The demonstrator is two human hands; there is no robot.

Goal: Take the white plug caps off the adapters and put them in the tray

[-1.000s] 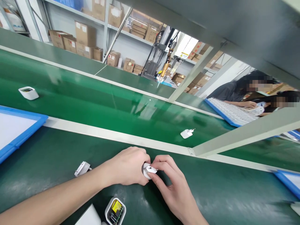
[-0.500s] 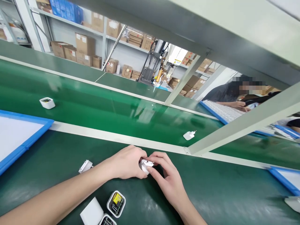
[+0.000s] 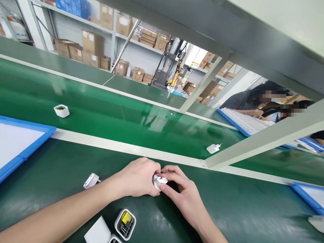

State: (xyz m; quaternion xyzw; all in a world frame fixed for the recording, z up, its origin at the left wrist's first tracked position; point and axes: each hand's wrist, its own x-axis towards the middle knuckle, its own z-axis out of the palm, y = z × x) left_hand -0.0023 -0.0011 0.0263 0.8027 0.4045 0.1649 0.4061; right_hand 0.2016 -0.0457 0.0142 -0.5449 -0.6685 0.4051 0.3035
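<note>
Left hand (image 3: pixel 138 177) and right hand (image 3: pixel 181 192) pressed together over the dark green bench (image 3: pixel 240 209), both pinching a small white plug piece (image 3: pixel 159 180) between fingertips; open charger shell (image 3: pixel 125 224) just below, another white plug part (image 3: pixel 91 180) lying left

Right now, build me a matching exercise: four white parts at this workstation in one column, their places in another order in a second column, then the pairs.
Things:
1. white plug piece
2. open charger shell with a yellow part inside
3. charger with pins
4. plug cap

Places:
A. alone on the bright green belt, right of the hands
B. on the dark mat beside the left forearm
C. pinched between the left hand and right hand
D. on the dark mat at the near edge, below the hands

Pairs: 1-C, 2-D, 3-A, 4-B
</note>
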